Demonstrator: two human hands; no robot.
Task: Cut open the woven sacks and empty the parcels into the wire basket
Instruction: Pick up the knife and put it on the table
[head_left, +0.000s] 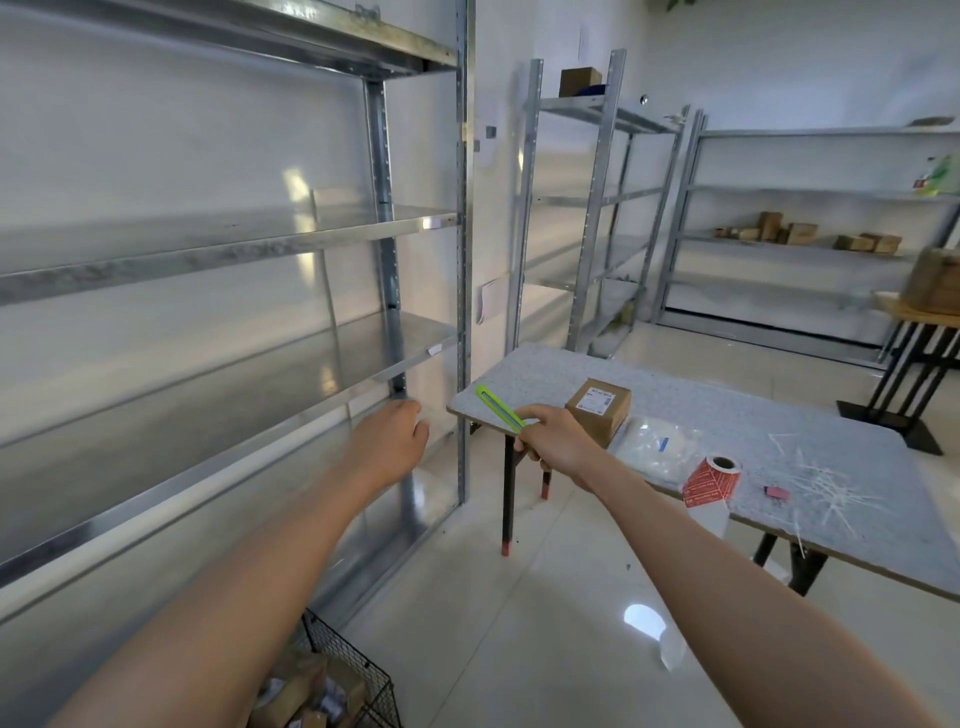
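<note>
Wire basket (358, 656), parcels (304, 688) already inside, sits on the floor below the left forearm, well back from both grips: right grip (556, 441) clamped on green cutter (500, 409), long axis up-left, by the surface (727, 410) corner; left grip (389, 441) loose, holding nothing; no woven sack in view.

bright, soft overall; floor (644, 618) glare; edges warped.

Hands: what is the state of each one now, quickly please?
Left hand: open, fingers loosely curled, holding nothing.
Right hand: grips the green utility knife.
</note>
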